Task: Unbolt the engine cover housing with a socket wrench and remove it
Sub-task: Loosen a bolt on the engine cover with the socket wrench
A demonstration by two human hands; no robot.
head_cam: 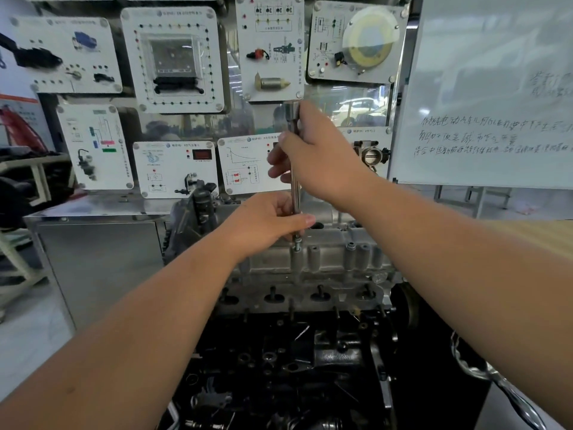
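Note:
A long steel socket wrench (295, 193) stands upright over the grey cast engine cover housing (322, 259). Its lower tip sits on a bolt (297, 245) that sticks up from the housing's near edge. My right hand (316, 156) grips the upper shaft just below the thick socket end. My left hand (269, 223) holds the lower shaft between thumb and fingers, just above the bolt. The housing's top shows several bosses and bolt holes.
Below the housing is the black engine block (294, 361) with studs and ports. Behind stands a display wall of white training panels (173, 60). A whiteboard (490, 97) with writing is at the right, and a metal cabinet (99, 262) at the left.

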